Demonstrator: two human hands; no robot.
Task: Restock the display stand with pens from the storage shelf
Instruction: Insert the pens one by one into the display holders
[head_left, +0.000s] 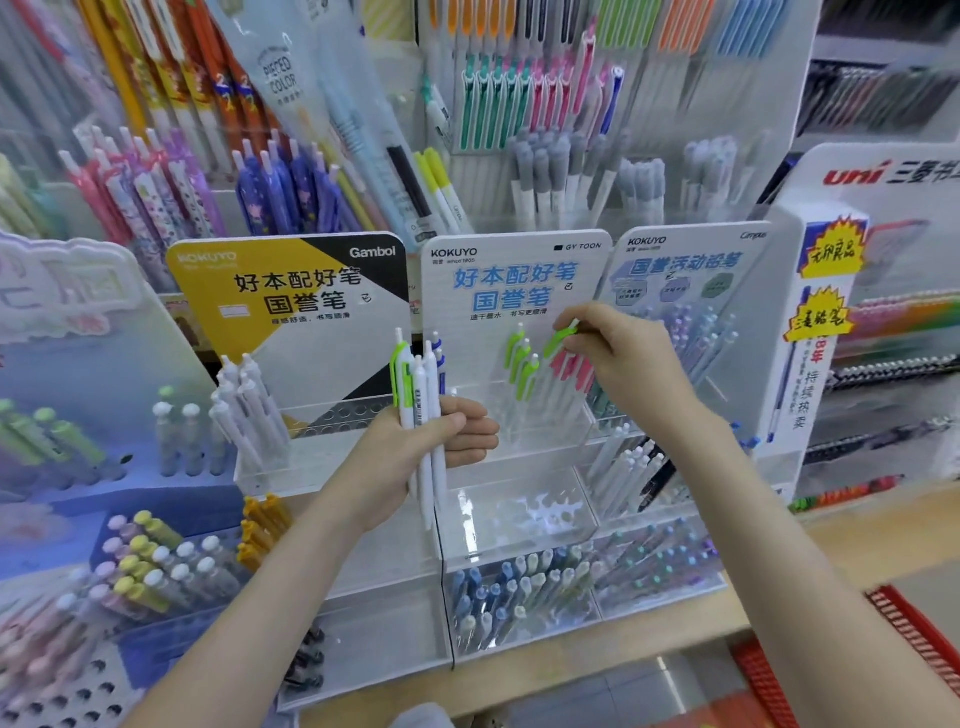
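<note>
Head view: left grip (415, 457) is clutching white pens (426, 384); right grip (623, 364) is pinching a green-clipped pen (561, 338) above the display stand (519, 514). Tilted entry may be toppling neighbouring pens (522, 364).

Readable brand signs
I read "KOKUYO" and "Gambol" on the yellow-and-black header card (291, 291), "KOKUYO" on the white header card (514, 283) and the pale blue card (685, 267), "uni" on the white sign (883, 174), "PIERCED COLOR" on a hanging packet (280, 78).
</note>
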